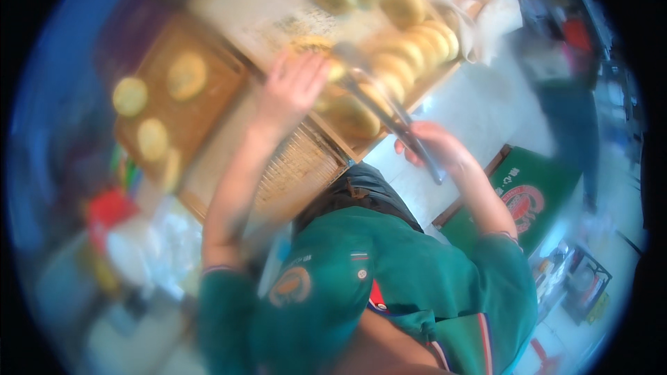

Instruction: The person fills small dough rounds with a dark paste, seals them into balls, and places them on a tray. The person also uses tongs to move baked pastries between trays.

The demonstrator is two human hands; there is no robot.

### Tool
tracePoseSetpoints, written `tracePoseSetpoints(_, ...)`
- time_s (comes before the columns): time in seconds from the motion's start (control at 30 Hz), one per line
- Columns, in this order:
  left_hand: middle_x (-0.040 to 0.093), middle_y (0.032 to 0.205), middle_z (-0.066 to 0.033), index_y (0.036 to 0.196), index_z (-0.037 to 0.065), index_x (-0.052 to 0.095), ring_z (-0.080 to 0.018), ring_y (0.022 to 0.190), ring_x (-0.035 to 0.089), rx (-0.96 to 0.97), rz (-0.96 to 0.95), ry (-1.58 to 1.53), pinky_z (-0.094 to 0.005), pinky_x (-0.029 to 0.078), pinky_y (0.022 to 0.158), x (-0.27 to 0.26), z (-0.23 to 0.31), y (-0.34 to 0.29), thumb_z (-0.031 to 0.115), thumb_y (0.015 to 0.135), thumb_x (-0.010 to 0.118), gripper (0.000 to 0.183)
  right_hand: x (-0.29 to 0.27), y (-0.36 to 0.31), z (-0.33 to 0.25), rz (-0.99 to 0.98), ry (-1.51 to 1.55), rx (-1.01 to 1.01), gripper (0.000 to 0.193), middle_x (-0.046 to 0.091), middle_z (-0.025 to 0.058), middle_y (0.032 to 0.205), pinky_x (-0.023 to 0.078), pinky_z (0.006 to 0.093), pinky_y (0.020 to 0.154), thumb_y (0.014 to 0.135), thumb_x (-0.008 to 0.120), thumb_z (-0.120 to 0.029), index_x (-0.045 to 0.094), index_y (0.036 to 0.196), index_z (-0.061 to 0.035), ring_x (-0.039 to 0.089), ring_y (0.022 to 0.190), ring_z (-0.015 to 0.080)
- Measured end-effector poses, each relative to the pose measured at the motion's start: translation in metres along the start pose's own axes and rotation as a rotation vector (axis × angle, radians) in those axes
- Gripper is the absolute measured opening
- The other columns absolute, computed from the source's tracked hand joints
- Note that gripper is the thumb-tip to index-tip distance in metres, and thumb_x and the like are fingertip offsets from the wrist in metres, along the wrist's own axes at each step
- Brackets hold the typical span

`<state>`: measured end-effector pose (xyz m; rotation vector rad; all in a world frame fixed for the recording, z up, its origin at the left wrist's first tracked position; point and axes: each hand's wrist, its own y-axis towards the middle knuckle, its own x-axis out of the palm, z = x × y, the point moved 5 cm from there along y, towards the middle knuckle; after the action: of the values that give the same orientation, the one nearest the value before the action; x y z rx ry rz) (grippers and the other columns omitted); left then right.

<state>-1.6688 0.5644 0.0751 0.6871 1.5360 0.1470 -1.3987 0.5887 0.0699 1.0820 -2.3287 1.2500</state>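
Note:
My right hand [432,144] is closed round the handle end of long metal tongs [406,132]. The tongs reach up and left across round golden flatbreads [356,117] lined up along the edge of a wooden tray. Their far ends are near my left hand [297,85], beside a small bit of bread. That hand is held palm down over the tray, fingers stretched out and somewhat blurred. A yellow-brown piece [311,43] shows just beyond its fingertips; whether they touch it I cannot tell.
On the left, a brown board [156,94] carries several more round breads. A ridged wooden rack [295,167] lies nearer to me. White paper or cloth [504,10] is at the upper right, and a green printed box [535,191] stands right of my right arm.

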Motion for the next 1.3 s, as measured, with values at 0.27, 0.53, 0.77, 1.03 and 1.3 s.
tracePoseSetpoints(0.27,0.049,0.142,-0.0052,0.133,0.016,0.053,-0.025,0.132,0.046,-0.275,-0.007,-0.319,-0.0529,0.027,0.116,0.02,0.009,-0.041,0.027,0.084,0.071,0.053,-0.032,0.005,-0.018,0.152,-0.159,-0.194,0.028,0.068,0.0069,0.088,0.05,0.0206,0.057,0.097,0.059,-0.02,0.061,0.115,0.0015,0.06,0.064,0.0087)
tracePoseSetpoints(0.53,0.053,0.139,-0.0066,0.122,0.012,0.061,-0.029,0.129,0.047,-0.502,-0.038,-0.414,-0.0542,0.027,0.114,0.004,0.015,-0.084,0.025,0.084,0.069,0.04,-0.082,0.018,-0.124,0.674,-1.201,-0.297,0.033,0.064,0.0058,0.073,0.048,0.027,0.053,0.089,0.066,-0.014,0.064,0.118,0.0034,0.057,0.058,0.0112)
tracePoseSetpoints(0.77,0.049,0.14,-0.0132,0.132,0.008,0.053,-0.035,0.13,0.045,-0.852,-0.064,-0.025,-0.0567,0.028,0.109,-0.063,-0.02,-0.212,0.024,0.076,0.076,0.063,-0.077,0.047,-0.166,0.678,-1.677,-0.231,0.03,0.068,0.0149,0.072,0.049,0.0361,0.062,0.084,0.069,-0.024,0.07,0.105,-0.0012,0.064,0.061,0.0215)
tracePoseSetpoints(1.03,0.052,0.138,-0.0089,0.137,0.009,0.048,-0.0256,0.131,0.045,-1.089,-0.23,0.214,-0.0546,0.024,0.113,-0.119,-0.114,-0.328,0.024,0.077,0.076,0.068,-0.048,-0.008,-0.168,0.892,-1.563,-0.095,0.033,0.062,0.0043,0.071,0.043,0.0244,0.048,0.088,0.066,-0.019,0.065,0.114,0.0004,0.054,0.054,0.0089)
tracePoseSetpoints(1.3,0.063,0.124,-0.0089,0.125,0.008,0.058,-0.024,0.119,0.056,-0.965,-0.335,0.217,-0.0479,0.027,0.113,-0.122,-0.122,-0.325,0.025,0.079,0.074,0.051,0.024,0.033,-0.125,0.593,-1.562,-0.508,0.041,0.07,0.0091,0.088,0.048,0.0259,0.062,0.09,0.065,-0.01,0.059,0.129,0.0013,0.061,0.073,0.0107)
